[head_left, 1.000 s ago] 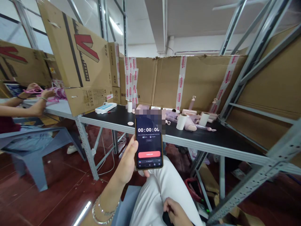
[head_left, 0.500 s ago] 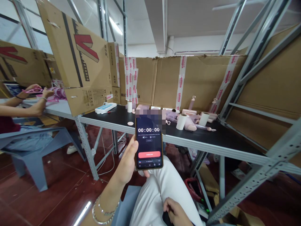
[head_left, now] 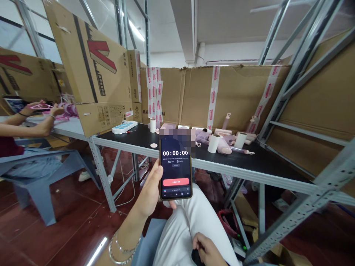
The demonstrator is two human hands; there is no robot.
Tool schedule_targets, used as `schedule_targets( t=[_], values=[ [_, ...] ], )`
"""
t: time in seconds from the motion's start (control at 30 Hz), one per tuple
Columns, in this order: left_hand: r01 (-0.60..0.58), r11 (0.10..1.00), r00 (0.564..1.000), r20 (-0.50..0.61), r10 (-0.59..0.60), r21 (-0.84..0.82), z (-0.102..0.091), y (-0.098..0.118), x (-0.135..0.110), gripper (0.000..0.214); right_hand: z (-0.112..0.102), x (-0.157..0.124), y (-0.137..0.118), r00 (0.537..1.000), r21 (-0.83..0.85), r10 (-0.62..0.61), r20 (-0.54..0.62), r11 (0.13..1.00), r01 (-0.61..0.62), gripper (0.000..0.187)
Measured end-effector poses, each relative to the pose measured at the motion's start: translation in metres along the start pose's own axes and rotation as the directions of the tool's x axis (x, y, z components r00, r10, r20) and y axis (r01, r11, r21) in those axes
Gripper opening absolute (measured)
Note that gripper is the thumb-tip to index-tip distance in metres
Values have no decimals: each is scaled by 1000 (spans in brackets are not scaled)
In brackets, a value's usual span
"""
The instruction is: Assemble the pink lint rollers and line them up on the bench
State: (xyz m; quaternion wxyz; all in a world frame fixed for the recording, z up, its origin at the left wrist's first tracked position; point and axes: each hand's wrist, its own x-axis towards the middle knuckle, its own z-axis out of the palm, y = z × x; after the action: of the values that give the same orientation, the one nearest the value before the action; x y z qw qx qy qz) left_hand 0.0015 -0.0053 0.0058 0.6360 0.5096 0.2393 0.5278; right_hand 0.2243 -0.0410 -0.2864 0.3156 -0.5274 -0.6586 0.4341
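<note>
My left hand [head_left: 151, 188] is wrapped round a smartphone [head_left: 176, 170], held upright above my lap with its screen towards me. The dark screen reads 00:00:00 and has a red button low down; a blurred patch covers its top. Down on my white trousers [head_left: 177, 236] rests my right hand [head_left: 206, 248], its fingers curled in. A black thing [head_left: 196, 256] shows beneath that hand, and I cannot make out what it is.
Ahead is a black-topped table [head_left: 133, 138] with white rolls [head_left: 214, 143], pink and lilac plastic parts [head_left: 226, 146] and a blue-and-white box [head_left: 124, 127]. Cardboard walls [head_left: 194, 96] back it. On the left, a co-worker's hands [head_left: 55, 110] hold pink pieces. A metal post [head_left: 294, 221] slants at right.
The co-worker's hands at left have shifted slightly with the pink piece. My own hands and the smartphone stay nearly still.
</note>
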Motion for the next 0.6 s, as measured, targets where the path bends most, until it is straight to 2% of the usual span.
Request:
schedule_targets(
  t=[0.23,0.6],
  values=[
    [0,1000,1000,-23,0,-4,1,0,0,66,-2,-2,-6,1000,7,4,6,1000,-4,27],
    [-14,998,1000,-6,14,-64,-4,-4,9,65,-1,0,0,1000,28,10,0,1000,-10,27]
  ],
)
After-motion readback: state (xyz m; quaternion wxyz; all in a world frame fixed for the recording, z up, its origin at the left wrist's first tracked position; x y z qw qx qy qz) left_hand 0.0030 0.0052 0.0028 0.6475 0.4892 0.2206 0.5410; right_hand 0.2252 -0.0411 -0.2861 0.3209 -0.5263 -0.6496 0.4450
